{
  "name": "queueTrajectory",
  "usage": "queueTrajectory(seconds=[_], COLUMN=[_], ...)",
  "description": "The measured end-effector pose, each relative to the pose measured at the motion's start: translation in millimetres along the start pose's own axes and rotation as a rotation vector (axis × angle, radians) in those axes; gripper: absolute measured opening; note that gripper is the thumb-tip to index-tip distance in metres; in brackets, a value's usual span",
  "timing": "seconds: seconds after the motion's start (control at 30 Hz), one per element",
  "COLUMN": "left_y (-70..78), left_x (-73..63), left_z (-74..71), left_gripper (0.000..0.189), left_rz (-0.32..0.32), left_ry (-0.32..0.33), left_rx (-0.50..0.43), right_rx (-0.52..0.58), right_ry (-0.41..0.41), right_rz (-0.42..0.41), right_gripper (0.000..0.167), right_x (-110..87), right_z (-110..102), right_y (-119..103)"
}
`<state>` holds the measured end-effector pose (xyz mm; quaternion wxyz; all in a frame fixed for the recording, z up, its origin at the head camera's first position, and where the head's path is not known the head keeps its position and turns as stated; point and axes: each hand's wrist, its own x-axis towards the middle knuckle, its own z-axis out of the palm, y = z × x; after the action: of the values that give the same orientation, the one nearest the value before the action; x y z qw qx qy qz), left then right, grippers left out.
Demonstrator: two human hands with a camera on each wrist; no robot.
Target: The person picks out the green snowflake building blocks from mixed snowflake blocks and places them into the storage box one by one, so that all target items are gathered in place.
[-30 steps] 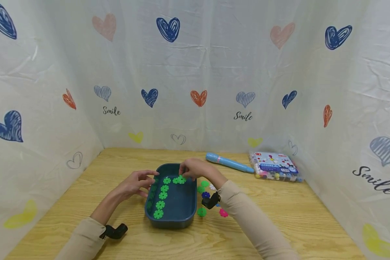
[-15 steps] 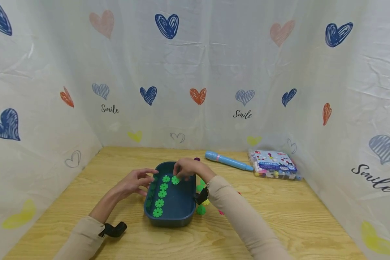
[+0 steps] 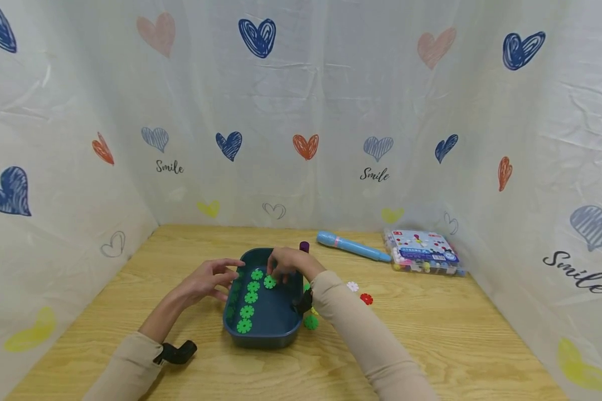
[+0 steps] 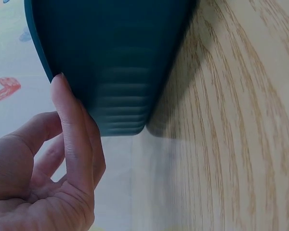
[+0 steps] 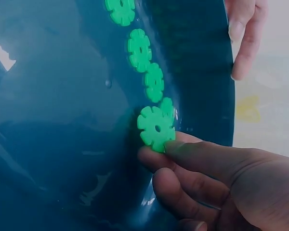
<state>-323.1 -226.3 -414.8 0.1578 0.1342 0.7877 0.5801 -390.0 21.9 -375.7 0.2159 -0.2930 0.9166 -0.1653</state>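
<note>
My right hand (image 3: 288,263) is inside the dark blue tub (image 3: 268,337), pinching a green snowflake disc (image 5: 156,128) between thumb and fingers. In the right wrist view the disc is tilted and partly covers another green disc (image 5: 167,109) behind it. Several more green discs lie in a line along the tub's left side, such as the nearest disc (image 3: 244,326). My left hand (image 3: 207,281) is at the tub's left side, its fairly straight fingers touching the rim, as the left wrist view shows. Part of the right palm is hidden in the head view.
Right of the tub lie loose discs, among them a green disc (image 3: 311,322), a red disc (image 3: 366,299) and a white disc (image 3: 353,286). Farther back are a blue pen-shaped tube (image 3: 353,247), a purple-topped object (image 3: 304,246) and a clear box of small parts (image 3: 423,253).
My right hand has moved left and slightly toward me within the tub, bringing the green disc closer to the line of discs. The left hand stays at the rim.
</note>
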Motion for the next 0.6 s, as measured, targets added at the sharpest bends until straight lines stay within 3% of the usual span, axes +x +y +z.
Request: queueTrajectory(seconds=[0.37, 0.6], left_y=[-0.1, 0.2], left_x=[0.4, 0.5], left_z=[-1.5, -1.5], left_gripper=[0.052, 0.052], left_rz=[0.004, -0.006], left_ry=[0.005, 0.009], left_rx=[-0.005, -0.001], right_rx=[-0.016, -0.093], right_ry=[0.009, 0.040], right_rz=[0.025, -0.043], right_gripper=[0.015, 0.020], right_x=[-7.3, -20.9], right_z=[-7.2, -23.8], right_y=[-5.6, -4.2])
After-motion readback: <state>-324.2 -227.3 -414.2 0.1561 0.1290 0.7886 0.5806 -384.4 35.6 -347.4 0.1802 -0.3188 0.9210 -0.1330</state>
